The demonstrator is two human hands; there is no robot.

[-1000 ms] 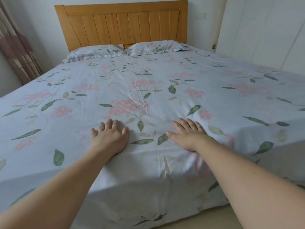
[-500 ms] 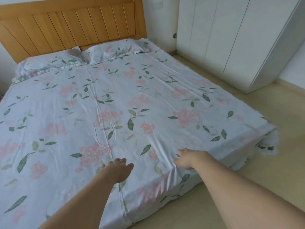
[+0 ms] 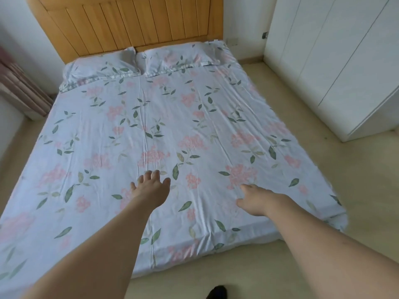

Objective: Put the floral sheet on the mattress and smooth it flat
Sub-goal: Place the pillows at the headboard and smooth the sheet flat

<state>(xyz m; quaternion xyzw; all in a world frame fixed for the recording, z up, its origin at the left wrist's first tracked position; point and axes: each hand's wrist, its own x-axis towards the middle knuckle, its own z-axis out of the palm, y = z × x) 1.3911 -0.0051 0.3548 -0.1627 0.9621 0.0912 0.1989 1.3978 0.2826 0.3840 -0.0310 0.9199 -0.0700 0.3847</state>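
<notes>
The floral sheet, pale blue with pink flowers and green leaves, covers the whole mattress and hangs over its foot edge. Faint creases run lengthwise down its middle. My left hand reaches out over the sheet near the foot of the bed, fingers spread and relaxed, holding nothing. My right hand is stretched out to the right of it, low over the sheet, fingers loose; whether it touches the fabric is unclear.
Two matching pillows lie against the wooden headboard. A white wardrobe stands to the right across a strip of beige floor. A curtain hangs at the left. A dark shoe tip shows at the bottom.
Both hands have lifted from pressing flat on the sheet. The view has risen and pulled back from the bed, so the whole mattress and floor now show.
</notes>
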